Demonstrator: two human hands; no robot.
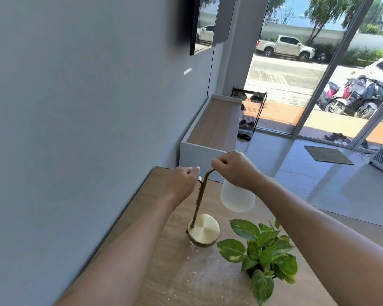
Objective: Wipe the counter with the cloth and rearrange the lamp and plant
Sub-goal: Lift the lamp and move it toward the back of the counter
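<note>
My left hand's fingers curl closed around the lamp stem, and my right hand grips its curved top above the white shade. Both forearms reach forward over the tabletop. The lamp's brass base tilts, near the plant to its right.

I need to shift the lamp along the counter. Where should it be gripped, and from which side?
Grip the lamp on its thin brass stem near the top bend, coming from above, as both the left hand and right hand do now. The stem is narrow enough to close a fist around. The frosted shade looks fragile, and the plant crowds the base's right side.
</note>
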